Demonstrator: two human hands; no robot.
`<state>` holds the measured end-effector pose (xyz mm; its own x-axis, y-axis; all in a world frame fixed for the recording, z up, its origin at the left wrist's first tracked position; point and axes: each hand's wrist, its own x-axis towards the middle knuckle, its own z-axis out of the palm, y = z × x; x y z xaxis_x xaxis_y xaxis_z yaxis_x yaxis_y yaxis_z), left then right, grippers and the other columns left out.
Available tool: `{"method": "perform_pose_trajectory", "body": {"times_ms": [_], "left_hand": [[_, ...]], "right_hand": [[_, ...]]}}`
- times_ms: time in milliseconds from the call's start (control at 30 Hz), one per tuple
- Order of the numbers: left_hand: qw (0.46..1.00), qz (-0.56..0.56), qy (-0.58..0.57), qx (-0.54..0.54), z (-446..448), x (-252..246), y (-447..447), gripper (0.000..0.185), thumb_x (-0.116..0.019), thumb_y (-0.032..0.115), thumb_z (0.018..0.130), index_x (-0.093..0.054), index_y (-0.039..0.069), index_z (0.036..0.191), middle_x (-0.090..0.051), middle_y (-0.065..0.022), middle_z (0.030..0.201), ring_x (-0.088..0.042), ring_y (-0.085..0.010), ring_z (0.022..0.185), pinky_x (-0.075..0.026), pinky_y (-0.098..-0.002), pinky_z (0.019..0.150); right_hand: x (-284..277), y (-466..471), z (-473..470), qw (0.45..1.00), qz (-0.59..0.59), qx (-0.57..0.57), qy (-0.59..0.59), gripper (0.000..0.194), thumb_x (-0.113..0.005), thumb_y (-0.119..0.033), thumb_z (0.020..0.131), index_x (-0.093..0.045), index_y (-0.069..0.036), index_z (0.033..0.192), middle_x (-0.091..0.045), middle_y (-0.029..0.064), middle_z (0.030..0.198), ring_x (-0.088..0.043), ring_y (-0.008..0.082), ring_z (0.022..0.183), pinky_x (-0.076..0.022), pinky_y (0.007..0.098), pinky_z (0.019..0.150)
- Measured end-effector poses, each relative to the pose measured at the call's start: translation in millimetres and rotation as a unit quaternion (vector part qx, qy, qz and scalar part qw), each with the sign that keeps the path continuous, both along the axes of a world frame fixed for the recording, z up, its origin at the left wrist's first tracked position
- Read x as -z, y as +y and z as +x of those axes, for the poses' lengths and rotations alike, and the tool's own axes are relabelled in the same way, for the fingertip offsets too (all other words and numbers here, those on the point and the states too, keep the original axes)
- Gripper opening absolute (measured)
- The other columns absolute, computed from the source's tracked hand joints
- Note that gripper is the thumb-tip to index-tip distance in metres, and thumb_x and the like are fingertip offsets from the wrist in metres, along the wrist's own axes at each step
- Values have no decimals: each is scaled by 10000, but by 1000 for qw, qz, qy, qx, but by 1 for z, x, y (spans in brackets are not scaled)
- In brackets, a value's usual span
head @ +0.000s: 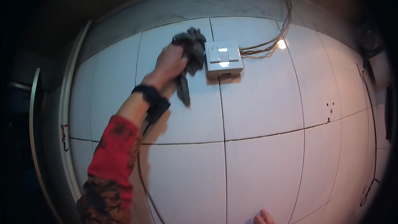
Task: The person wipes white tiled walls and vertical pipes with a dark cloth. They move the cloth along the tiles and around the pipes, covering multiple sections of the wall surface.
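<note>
My left hand grips a crumpled dark grey cloth against the white wall tiles, just left of a white switch box. One end of the cloth hangs below the hand. A black strap with a dark device is on the left wrist, and a cable runs down from it. The sleeve is red and patterned. Only the fingers of my right hand show at the bottom edge, near the tiles; whether they hold anything cannot be seen.
Twisted wires run from the switch box up to the ceiling edge. White pipes stand at the left, with a hook on a red tie. Small holes mark a tile at right. A dark cord hangs further right.
</note>
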<state>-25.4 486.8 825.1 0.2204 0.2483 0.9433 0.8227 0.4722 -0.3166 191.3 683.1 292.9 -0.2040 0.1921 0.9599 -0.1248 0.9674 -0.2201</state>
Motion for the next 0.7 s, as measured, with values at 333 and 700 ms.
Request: {"method": "perform_pose_trajectory", "body": {"times_ms": [333, 700], "left_hand": [[994, 103, 39, 24, -53, 68, -47, 289, -639, 165, 858, -675, -19, 1078, -678, -272, 1050, -618, -481, 1002, -493, -533, 887], [979, 195, -35, -43, -23, -65, -8, 359, -633, 277, 874, -725, -33, 1031, -703, -281, 1076, -661, -433, 1073, -515, -494, 951]], "right_hand": [[8, 1, -4, 1000, 1, 15, 2, 529, -677, -21, 855, -559, 9, 1370, -503, 264, 1451, -514, 444, 1300, -434, 477, 1084], [-2, -23, -14, 994, -61, 73, -45, 607, -731, -79, 829, -537, -4, 1399, -439, 281, 1504, -481, 456, 1323, -416, 491, 1095]]}}
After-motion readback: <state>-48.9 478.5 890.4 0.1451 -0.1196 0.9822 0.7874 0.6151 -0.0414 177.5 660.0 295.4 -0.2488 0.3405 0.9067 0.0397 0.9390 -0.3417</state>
